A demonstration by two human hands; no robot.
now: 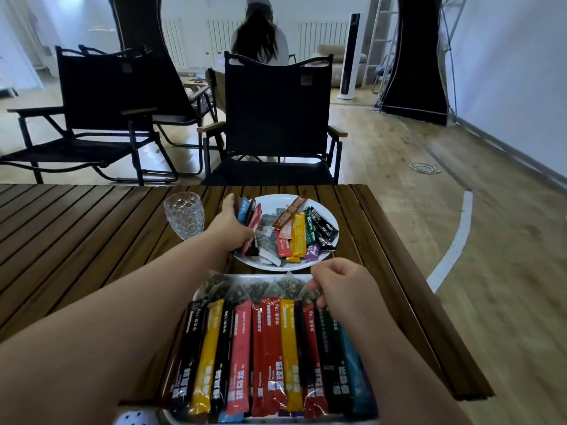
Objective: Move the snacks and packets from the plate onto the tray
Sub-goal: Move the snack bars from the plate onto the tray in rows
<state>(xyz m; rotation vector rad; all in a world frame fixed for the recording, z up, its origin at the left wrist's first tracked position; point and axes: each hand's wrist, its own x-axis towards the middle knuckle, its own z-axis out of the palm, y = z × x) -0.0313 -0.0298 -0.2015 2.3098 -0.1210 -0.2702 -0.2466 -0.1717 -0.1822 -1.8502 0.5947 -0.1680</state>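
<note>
A white round plate sits on the wooden table and holds several colourful stick packets and small grey sachets. My left hand reaches over the plate's left side and grips a bunch of stick packets, red, blue and black ones. Nearer to me, a white tray holds a row of stick packets lying side by side, with clear triangular tea bags along its far edge. My right hand hovers over the tray's far right corner, fingers curled, pinching a tea bag there.
A clear textured glass stands just left of the plate, close to my left wrist. The table's right edge runs near the tray. Black folding chairs stand beyond the table, and a person sits further back, facing away.
</note>
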